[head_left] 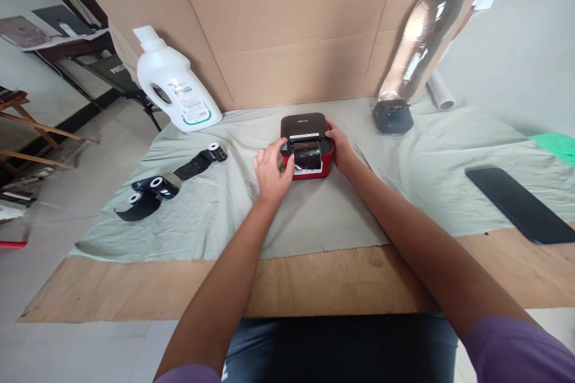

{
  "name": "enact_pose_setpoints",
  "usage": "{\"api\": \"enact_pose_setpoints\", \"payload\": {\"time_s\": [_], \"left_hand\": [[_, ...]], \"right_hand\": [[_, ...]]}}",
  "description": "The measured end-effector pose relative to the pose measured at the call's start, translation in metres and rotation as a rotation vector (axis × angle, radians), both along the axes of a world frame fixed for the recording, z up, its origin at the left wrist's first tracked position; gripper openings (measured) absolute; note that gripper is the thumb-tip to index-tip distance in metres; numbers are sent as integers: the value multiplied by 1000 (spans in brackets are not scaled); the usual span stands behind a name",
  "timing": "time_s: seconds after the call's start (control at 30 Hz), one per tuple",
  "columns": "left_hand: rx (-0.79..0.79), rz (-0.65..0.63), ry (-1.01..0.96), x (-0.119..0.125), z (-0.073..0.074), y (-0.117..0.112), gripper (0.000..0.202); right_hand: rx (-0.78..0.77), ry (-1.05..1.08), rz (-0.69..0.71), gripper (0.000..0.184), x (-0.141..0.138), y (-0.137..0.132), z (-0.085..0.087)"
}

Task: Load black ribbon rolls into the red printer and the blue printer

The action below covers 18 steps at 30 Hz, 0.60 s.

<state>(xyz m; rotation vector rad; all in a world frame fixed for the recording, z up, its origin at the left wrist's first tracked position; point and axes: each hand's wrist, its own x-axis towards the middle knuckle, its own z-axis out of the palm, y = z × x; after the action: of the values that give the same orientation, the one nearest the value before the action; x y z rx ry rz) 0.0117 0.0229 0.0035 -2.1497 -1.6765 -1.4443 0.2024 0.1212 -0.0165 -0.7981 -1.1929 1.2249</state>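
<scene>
A small red-and-black printer [304, 127] sits in the middle of the cloth-covered table, its front facing me. A glossy black roll [308, 156] shows in its front opening. My left hand [273, 169] grips the printer's left front corner, the thumb beside the black roll and the fingers on the edge. Around the printer's right side my right hand [340, 147] is closed, with the thumb near the top edge. Most of its fingers are hidden behind the housing.
Several black rolls with white cores [164, 187] lie on the left of the cloth [238, 203]. A white jug [177, 87] stands behind them. At right are a water bottle [422, 42] on a black base [393, 116], a black phone [523, 203] and a green item [557, 146]. Cardboard [287, 30] rises behind.
</scene>
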Motion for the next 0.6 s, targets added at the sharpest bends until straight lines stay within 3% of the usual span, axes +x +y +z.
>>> {"api": "enact_pose_setpoints", "payload": {"time_s": [0.33, 0.6], "left_hand": [[5, 22, 29, 3, 0, 1, 30], [47, 5, 33, 0, -7, -1, 39]], "right_hand": [[-19, 17, -34, 49, 0, -5, 13], [-35, 31, -23, 57, 2, -14, 4]]}}
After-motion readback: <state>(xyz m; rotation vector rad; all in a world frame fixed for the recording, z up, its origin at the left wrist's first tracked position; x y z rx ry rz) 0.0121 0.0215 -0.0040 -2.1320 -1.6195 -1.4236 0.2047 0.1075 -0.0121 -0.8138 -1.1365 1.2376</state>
